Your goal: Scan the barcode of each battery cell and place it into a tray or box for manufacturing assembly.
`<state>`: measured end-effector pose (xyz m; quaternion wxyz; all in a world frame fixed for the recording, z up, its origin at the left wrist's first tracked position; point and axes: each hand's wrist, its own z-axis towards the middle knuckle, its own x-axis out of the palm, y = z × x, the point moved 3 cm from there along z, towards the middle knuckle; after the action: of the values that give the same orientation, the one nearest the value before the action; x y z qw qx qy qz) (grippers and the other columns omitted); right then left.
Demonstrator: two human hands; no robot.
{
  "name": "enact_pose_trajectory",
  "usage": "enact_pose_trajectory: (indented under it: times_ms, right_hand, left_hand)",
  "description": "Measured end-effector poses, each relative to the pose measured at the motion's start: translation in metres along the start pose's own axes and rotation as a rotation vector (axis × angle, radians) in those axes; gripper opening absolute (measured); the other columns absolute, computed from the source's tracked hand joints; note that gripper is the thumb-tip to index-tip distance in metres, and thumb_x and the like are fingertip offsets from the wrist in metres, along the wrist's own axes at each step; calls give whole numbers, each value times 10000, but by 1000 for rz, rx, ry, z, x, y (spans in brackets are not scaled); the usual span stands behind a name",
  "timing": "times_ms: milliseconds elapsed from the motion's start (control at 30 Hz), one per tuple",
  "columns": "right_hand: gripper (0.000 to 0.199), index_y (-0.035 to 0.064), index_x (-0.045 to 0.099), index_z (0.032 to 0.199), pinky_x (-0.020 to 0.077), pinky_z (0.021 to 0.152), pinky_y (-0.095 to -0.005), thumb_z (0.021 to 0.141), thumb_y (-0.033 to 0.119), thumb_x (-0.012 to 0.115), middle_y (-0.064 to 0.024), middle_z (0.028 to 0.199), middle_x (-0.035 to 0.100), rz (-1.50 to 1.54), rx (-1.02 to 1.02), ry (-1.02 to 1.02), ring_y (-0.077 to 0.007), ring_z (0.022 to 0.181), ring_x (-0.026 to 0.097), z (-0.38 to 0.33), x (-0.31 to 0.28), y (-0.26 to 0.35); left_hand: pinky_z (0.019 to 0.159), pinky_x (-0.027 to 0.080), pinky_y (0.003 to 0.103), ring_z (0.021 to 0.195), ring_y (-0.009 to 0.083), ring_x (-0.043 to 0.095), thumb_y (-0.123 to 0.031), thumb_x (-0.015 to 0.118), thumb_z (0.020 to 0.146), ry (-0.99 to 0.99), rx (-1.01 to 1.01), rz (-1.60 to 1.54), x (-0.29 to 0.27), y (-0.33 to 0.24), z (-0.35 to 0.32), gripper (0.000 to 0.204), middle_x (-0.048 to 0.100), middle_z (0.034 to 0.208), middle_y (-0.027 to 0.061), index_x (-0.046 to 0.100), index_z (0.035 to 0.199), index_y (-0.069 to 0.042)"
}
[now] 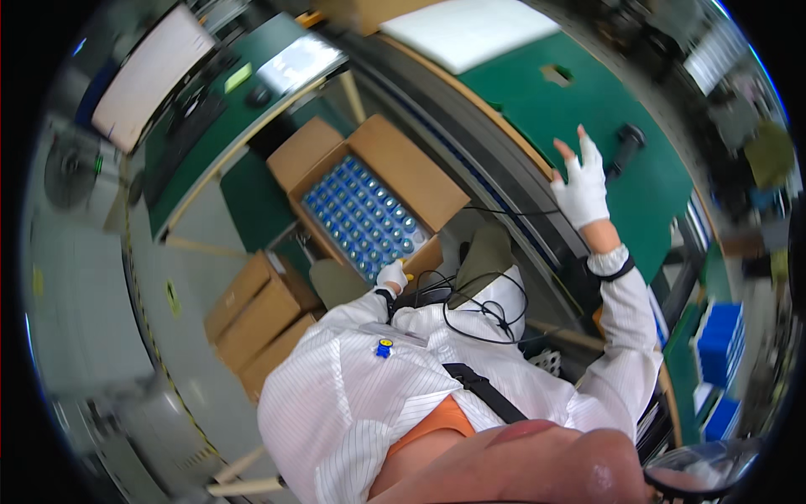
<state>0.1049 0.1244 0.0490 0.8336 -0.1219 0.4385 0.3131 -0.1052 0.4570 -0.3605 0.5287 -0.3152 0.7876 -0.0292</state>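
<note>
An open cardboard box [403, 168] stands before me, flaps spread. Rows of small blue cylinders with pale round tops [357, 210], resembling battery cells, fill it. At its near edge is my left hand [392, 275], in a white fingertip-less glove; its fingers are too small and partly hidden to read. A small yellow-orange patch [409, 276] shows beside it, too small to name. Over the green bench at the right, my right hand [581, 186], gloved alike, has its fingers spread with nothing in them. Just beyond those fingers lies a black handheld scanner [626, 149].
Closed cardboard boxes [260, 315] are stacked at the left. A desk with a monitor [155, 76] stands at the far left. On the green bench [646, 202] lies a white foam sheet [470, 32]. Black cable [487, 336] loops across my lap; blue blocks [719, 344] stand far right.
</note>
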Motion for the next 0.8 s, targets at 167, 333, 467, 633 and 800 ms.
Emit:
enact_pose_trajectory:
  times_ms: [167, 333, 467, 633, 800]
  right_hand:
    - [541, 15, 567, 1218, 423, 1049, -496, 708, 64, 743, -254, 1398, 475, 27, -72, 286, -453, 1258, 468, -1, 34, 14]
    - [723, -68, 438, 1365, 347, 1119, -497, 713, 62, 721, -272, 1448, 426, -166, -175, 278, -452, 1328, 404, -9, 41, 19]
    - [731, -55, 431, 1394, 345, 1119, -506, 716, 45, 684, -271, 1463, 421, -164, -135, 323, -458, 1323, 413, -9, 42, 19]
    - [738, -31, 415, 1409, 371, 1093, -521, 722, 31, 675, -273, 1446, 440, -184, -148, 267, -467, 1300, 435, -12, 47, 13]
    - [725, -4, 410, 1418, 378, 1090, -499, 740, 10, 666, -253, 1453, 441, -186, -156, 232, -448, 1302, 440, -13, 48, 12]
  left_hand:
    - [817, 544, 462, 982, 369, 686, -339, 812, 771, 66, -169, 44, 5, 24, -19, 456, 714, 1054, 164, 654, 1152, -145]
    - [777, 582, 444, 980, 309, 714, -219, 658, 868, -20, -264, 119, 22, 36, -14, 191, 723, 1070, 132, 735, 1031, -155]
    - [703, 585, 449, 881, 291, 733, -156, 543, 894, -192, -296, 107, 36, 37, -2, 228, 737, 963, 124, 771, 891, -143]
    - [671, 581, 450, 839, 298, 736, -166, 558, 883, -225, -274, 122, 45, 40, 1, 217, 741, 926, 125, 774, 872, -146]
    - [709, 574, 451, 873, 304, 727, -242, 545, 915, -154, -274, 123, 46, 42, 1, 232, 738, 952, 120, 765, 928, -170]
